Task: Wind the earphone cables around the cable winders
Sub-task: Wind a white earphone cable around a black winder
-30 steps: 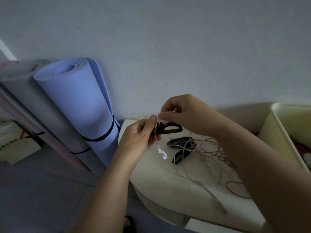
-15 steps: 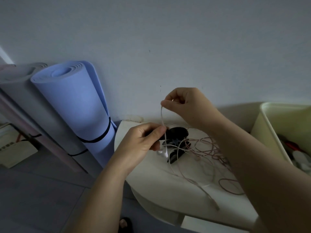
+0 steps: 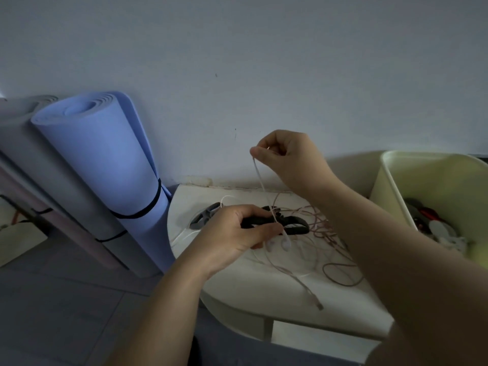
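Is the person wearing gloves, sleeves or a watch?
No. The left hand and right hand are bare, with no gloves, and no rings show. The left forearm and right forearm are bare too: no sleeves, watch or bracelet in view.

Dim, bluish cast | soft flat light, faint shadow on wall (image 3: 264, 62) | wide-angle bowing at edges | slight softness throughout

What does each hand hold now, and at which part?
The left hand grips the black cable winder at its left end. The right hand pinches the white earphone cable partway along, above the winder.
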Motion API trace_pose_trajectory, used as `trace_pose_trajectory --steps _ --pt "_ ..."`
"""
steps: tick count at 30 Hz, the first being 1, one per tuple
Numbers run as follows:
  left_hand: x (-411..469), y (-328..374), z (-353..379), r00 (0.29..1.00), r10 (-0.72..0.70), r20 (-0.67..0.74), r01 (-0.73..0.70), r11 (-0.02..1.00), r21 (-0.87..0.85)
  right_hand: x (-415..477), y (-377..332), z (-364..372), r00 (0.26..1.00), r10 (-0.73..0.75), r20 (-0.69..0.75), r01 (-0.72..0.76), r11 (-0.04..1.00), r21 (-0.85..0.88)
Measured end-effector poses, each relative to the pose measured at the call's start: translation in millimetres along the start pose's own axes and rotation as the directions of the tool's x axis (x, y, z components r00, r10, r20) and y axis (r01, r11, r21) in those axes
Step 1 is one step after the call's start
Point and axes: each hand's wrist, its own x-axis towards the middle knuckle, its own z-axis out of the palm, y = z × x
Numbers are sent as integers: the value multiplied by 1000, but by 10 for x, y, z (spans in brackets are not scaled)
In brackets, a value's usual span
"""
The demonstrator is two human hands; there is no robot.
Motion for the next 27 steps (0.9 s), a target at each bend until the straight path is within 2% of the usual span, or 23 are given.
trace_pose_trajectory --steps 3,7,9,11,13,16,18,20,27 --pt "40 -26 -22 999 -41 -25 39 997 -69 35 44 42 1000 25 -19 -25 1000 -10" --pt "155 -117 -155 960 -206 -189 120 914 -387 76 119 18 993 91 -72 -97 991 -90" --pt "212 -170 -253 927 -272 -260 97 840 -535 43 111 -9 986 125 -111 -124 992 20" --pt "245 -187 -327 905 -304 -297 66 791 -609 -21 81 21 971 238 17 -233 934 271" --pt "283 -196 -354 888 -329 -321 49 762 -645 -109 59 123 898 362 252 -440 773 458" --pt "329 -194 -320 854 -372 -365 57 763 -644 -221 73 305 767 463 444 -641 543 542" --pt "336 -195 -293 841 -375 -390 57 778 -625 -247 67 377 728 477 491 -682 438 585" --pt "325 -183 -267 841 -354 -410 46 801 -597 -242 63 413 721 474 506 -681 352 642" --pt "285 -177 -267 825 -210 -525 -23 915 -402 -237 91 512 718 463 519 -672 269 690"
